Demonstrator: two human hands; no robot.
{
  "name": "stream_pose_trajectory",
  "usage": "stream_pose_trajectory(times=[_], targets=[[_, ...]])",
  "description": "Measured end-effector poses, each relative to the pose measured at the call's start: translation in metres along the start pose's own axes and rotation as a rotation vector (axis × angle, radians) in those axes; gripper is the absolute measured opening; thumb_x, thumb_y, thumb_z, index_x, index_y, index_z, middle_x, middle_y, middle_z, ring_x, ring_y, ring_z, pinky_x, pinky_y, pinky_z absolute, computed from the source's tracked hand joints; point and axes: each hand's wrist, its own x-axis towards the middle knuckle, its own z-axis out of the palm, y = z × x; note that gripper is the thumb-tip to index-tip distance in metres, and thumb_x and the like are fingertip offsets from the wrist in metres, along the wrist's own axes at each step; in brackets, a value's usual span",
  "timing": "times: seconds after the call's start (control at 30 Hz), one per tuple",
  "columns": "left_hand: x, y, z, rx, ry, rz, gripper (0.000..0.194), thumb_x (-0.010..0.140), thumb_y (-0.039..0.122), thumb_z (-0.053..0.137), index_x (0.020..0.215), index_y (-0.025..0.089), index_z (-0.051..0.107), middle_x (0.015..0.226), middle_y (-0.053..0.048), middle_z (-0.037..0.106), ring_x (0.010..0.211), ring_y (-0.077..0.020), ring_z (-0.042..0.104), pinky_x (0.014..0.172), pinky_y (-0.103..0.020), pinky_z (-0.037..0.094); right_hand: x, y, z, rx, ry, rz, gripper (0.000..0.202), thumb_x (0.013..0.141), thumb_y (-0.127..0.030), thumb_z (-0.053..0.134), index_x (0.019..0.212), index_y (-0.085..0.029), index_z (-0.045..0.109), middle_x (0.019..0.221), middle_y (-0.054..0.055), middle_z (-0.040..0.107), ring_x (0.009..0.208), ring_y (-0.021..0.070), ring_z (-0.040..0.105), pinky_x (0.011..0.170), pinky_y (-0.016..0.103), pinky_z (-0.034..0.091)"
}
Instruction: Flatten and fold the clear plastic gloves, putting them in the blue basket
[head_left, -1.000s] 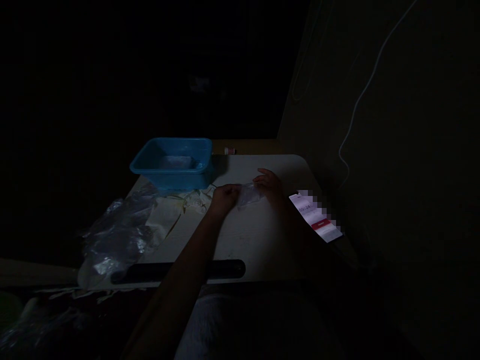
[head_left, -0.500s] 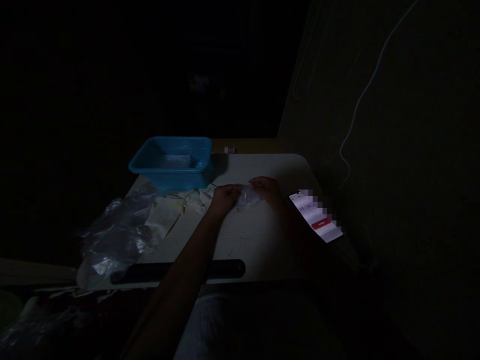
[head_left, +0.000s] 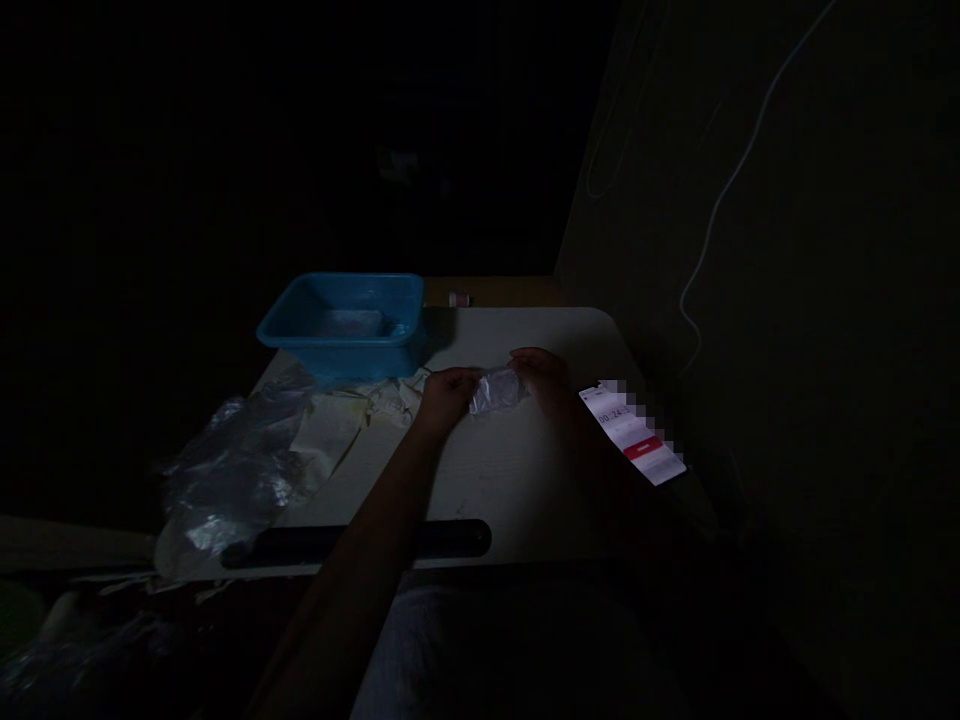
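Darkness is wrapped round nearly everything, and only a pale table (head_left: 517, 480) is lit at the centre of the view. At ten o'clock on the table a blue plastic tub (head_left: 341, 322) is seen, standing upright, with something pale inside that cannot be made out. At eight o'clock a heap of crumpled clear plastic (head_left: 229, 470) is spread over the table's corner, and a creased pale sheet (head_left: 330, 425) is laid between it and the tub. Along the near edge, at six o'clock, a dark bar (head_left: 360, 542) is stretched out. At three o'clock a lit phone (head_left: 634, 435) is lying flat, just beside the right forearm. Beyond the tub, at twelve o'clock, a tiny item (head_left: 459, 298) is glimpsed, too small to be told.

Now to the middle: a small clear plastic bag (head_left: 495, 392) is held just above the tabletop between both hands. One end is pinched by the left hand (head_left: 446, 395), fingers closed on it; the other end is gripped by the right hand (head_left: 541, 372), fingers curled over it.
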Motion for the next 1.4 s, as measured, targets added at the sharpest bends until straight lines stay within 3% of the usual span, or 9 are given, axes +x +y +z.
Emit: stream_pose_trajectory(times=[0.27, 0.47, 0.6, 0.7, 0.93, 1.1, 1.4], targets=[[0.002, -0.005, -0.001, -0.008, 0.025, 0.014, 0.023, 0.061, 0.028, 0.054, 0.074, 0.013, 0.068, 0.062, -0.001, 0.064, 0.054, -0.0114, 0.055, 0.052, -0.022, 0.043, 0.006, 0.009, -0.002, -0.050, 0.071, -0.043, 0.033, 0.064, -0.045, 0.057, 0.081, -0.017, 0.064, 0.079, 0.004, 0.067, 0.077, 0.0170, 0.062, 0.066, 0.028, 0.049], [0.003, -0.008, -0.001, -0.052, 0.011, 0.028, 0.025, 0.062, 0.030, 0.057, 0.076, 0.012, 0.068, 0.065, -0.003, 0.066, 0.057, -0.0119, 0.057, 0.056, -0.023, 0.045, 0.003, 0.000, -0.002, 0.010, -0.095, 0.001, 0.042, 0.066, -0.048, 0.056, 0.093, -0.018, 0.062, 0.090, 0.005, 0.067, 0.080, 0.0163, 0.062, 0.067, 0.027, 0.049], [0.002, -0.005, -0.001, -0.072, 0.002, 0.035, 0.025, 0.062, 0.030, 0.057, 0.075, 0.012, 0.067, 0.064, -0.002, 0.065, 0.056, -0.0115, 0.056, 0.056, -0.023, 0.045, 0.002, -0.001, -0.002, -0.038, -0.196, 0.058, 0.041, 0.055, -0.037, 0.066, 0.090, -0.016, 0.064, 0.078, 0.003, 0.067, 0.070, 0.0163, 0.061, 0.059, 0.026, 0.047], [0.001, -0.004, -0.001, -0.038, 0.010, 0.038, 0.024, 0.063, 0.031, 0.056, 0.075, 0.013, 0.067, 0.062, -0.001, 0.064, 0.053, -0.0104, 0.054, 0.052, -0.022, 0.042, 0.002, 0.000, -0.002, -0.039, -0.212, 0.055, 0.037, 0.054, -0.035, 0.066, 0.085, -0.015, 0.064, 0.071, 0.002, 0.065, 0.064, 0.0154, 0.060, 0.056, 0.025, 0.046], [-0.001, 0.002, 0.000, -0.055, 0.022, -0.013, 0.029, 0.061, 0.036, 0.061, 0.077, 0.013, 0.066, 0.055, 0.001, 0.058, 0.048, -0.0086, 0.049, 0.046, -0.020, 0.036, 0.000, -0.001, -0.004, -0.089, -0.198, 0.007, 0.037, 0.058, -0.040, 0.062, 0.084, -0.014, 0.065, 0.068, 0.002, 0.063, 0.062, 0.0146, 0.058, 0.055, 0.024, 0.043], [-0.001, 0.002, 0.003, -0.125, -0.030, -0.077, 0.036, 0.052, 0.036, 0.070, 0.079, 0.013, 0.064, 0.054, 0.003, 0.056, 0.046, -0.0079, 0.048, 0.046, -0.020, 0.036, 0.001, -0.002, -0.005, -0.114, -0.102, 0.016, 0.034, 0.058, -0.039, 0.063, 0.080, -0.014, 0.066, 0.069, 0.002, 0.064, 0.065, 0.0150, 0.058, 0.057, 0.024, 0.043], [-0.001, 0.002, 0.002, -0.096, -0.004, -0.100, 0.016, 0.056, 0.027, 0.062, 0.065, 0.014, 0.059, 0.043, 0.008, 0.046, 0.036, -0.0037, 0.035, 0.038, -0.017, 0.026, 0.000, -0.007, -0.008, -0.182, -0.107, 0.004, 0.040, 0.064, -0.047, 0.058, 0.082, -0.012, 0.067, 0.061, 0.002, 0.062, 0.058, 0.0141, 0.056, 0.053, 0.024, 0.041]])
